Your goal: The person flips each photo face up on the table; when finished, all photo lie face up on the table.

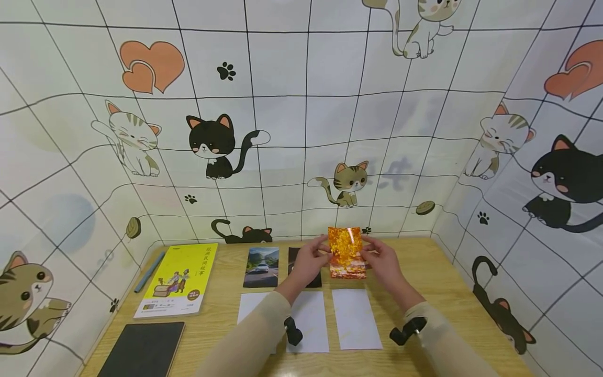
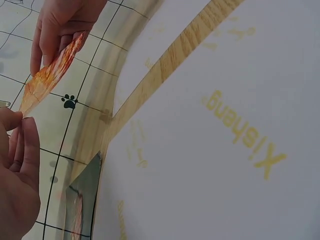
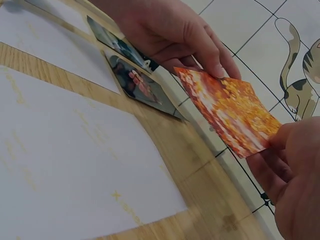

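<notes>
A glossy photo print (image 1: 347, 252) of orange and yellow foliage is held up between both hands above the back of the table. My left hand (image 1: 308, 261) pinches its left edge, and my right hand (image 1: 382, 260) pinches the right edge between thumb and fingers. In the right wrist view the print (image 3: 232, 112) is tilted, picture side showing. Behind my left hand lies a dark photo (image 3: 140, 85) with a pinkish subject, partly hidden in the head view. To its left is a photo of a white car on a road (image 1: 261, 267).
White sheets with faint yellow lettering lie in front: a right one (image 1: 357, 320), a middle one (image 1: 313, 324) and a left one (image 1: 249, 302) partly under my sleeve. On the left are a yellow book (image 1: 183, 275), a blue pen-like stick (image 1: 149, 272) and a black notebook (image 1: 141, 351).
</notes>
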Demonstrator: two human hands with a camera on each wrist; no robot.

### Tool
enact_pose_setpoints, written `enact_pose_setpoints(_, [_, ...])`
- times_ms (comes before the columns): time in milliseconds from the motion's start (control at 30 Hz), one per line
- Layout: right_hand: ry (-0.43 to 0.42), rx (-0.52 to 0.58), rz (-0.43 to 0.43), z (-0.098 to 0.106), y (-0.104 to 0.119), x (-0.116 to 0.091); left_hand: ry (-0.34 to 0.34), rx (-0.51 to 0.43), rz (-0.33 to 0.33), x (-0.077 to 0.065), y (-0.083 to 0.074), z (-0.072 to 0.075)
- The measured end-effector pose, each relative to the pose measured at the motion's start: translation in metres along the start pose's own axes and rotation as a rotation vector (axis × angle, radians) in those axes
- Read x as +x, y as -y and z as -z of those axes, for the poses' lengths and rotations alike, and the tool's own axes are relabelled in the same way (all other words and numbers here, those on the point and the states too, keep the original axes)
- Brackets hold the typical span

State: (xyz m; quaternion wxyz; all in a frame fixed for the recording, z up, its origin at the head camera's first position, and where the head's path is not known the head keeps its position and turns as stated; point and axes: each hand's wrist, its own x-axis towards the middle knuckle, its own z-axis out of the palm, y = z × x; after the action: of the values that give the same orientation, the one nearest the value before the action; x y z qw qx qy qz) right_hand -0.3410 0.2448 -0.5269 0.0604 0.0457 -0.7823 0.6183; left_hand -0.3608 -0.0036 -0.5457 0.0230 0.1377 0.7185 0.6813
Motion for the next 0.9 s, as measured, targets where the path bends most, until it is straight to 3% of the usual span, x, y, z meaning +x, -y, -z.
enact_pose_setpoints(167, [0.077, -0.042, -0.022, 0.006, -0.008, 0.008, 0.029, 0.049, 0.015, 0.002, 0.001, 0.0])
enact_pose_setpoints(367, [0.146, -0.093, -0.017, 0.011, -0.02, 0.017, 0.063, 0.222, 0.062, 0.005, 0.005, 0.0])
enact_pose_setpoints(633, [0.166, -0.168, -0.03, 0.011, -0.031, 0.025, 0.11, 0.41, 0.149, 0.017, 0.013, -0.002])
enact_pose_setpoints(900, [0.204, -0.248, -0.054, 0.013, -0.037, 0.026, 0.125, 0.493, 0.158, 0.021, 0.017, -0.002])
